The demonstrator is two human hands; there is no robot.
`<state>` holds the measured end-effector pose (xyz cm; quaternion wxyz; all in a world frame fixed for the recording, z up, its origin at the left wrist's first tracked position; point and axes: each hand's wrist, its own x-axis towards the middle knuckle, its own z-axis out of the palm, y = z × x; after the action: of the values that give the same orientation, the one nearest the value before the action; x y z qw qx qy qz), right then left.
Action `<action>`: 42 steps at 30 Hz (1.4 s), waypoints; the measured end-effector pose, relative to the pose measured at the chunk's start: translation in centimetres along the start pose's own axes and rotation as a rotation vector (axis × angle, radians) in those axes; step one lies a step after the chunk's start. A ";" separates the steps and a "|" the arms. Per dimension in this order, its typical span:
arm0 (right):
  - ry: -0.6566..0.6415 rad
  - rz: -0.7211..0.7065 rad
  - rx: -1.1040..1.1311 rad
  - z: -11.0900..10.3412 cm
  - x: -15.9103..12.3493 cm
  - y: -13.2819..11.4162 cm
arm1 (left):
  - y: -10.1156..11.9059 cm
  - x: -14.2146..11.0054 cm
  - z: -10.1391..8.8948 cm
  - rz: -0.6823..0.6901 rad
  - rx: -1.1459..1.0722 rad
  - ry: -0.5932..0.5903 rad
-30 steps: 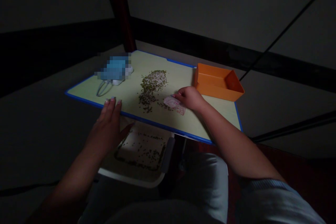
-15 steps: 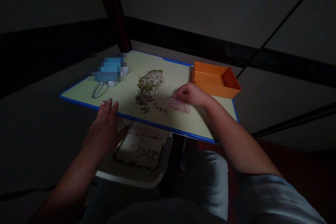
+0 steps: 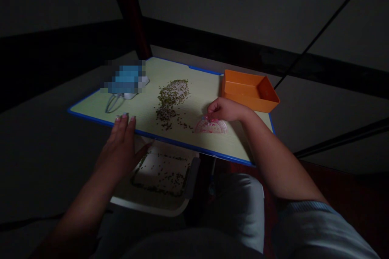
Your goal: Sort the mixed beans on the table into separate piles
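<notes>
Hands in unlike poses: our right hand point(image 3: 226, 110) has its fingers curled into a narrow pinch at the curved far edge of a pink protractor point(image 3: 216, 126), while our left hand point(image 3: 117, 151) lies with straight fingers on the near edge of the tabletop point(image 3: 212, 145), holding nothing. We note that the protractor has just slid rightward and turned, so that its straight side now faces us; we judge that this draws it off the stray grains point(image 3: 184, 124), the closest of which lie just beside its left corner. Between our hands and farther off spreads the main mound of grains point(image 3: 173, 93), greenish at its far end.

Edges: the blue rim point(image 3: 188, 144) bounds the near side, with a strip of pale surface between it and the protractor for short movements. Just beyond our right hand, an orange box point(image 3: 263, 104) limits reach that way. Past our left fingertips lies a blurred blue object point(image 3: 126, 80) with a looped strap point(image 3: 114, 103); below the rim, between our forearms, sits a white bin point(image 3: 152, 207) holding more grains.
</notes>
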<state>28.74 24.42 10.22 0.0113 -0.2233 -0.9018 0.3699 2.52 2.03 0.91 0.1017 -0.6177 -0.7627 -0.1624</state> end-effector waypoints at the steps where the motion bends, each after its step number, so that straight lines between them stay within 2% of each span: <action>1: 0.007 0.002 -0.002 0.0 0.0 0.0 | 0.0 0.0 -0.1 -0.002 -0.004 -0.004; 7: 0.031 0.010 0.002 0.4 0.3 -0.2 | 0.2 0.1 -0.4 -0.007 -0.012 -0.028; 19: 0.101 0.067 -0.145 0.3 0.6 0.4 | 0.2 0.0 -0.4 -0.021 -0.007 -0.032; 28: 0.168 0.085 -0.200 0.7 0.8 -0.2 | 0.2 -0.1 -0.3 -0.007 0.000 -0.022; 37: 0.185 0.071 -0.171 1.7 1.2 -0.9 | 0.2 -0.1 -0.4 -0.007 -0.010 -0.027; 42: 0.175 0.029 -0.115 1.1 0.9 -0.6 | 0.3 -0.1 -0.5 -0.015 -0.009 -0.032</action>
<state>27.50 23.67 9.74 0.0719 -0.2680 -0.9138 0.2966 2.78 1.84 1.34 0.0858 -0.6151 -0.7680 -0.1566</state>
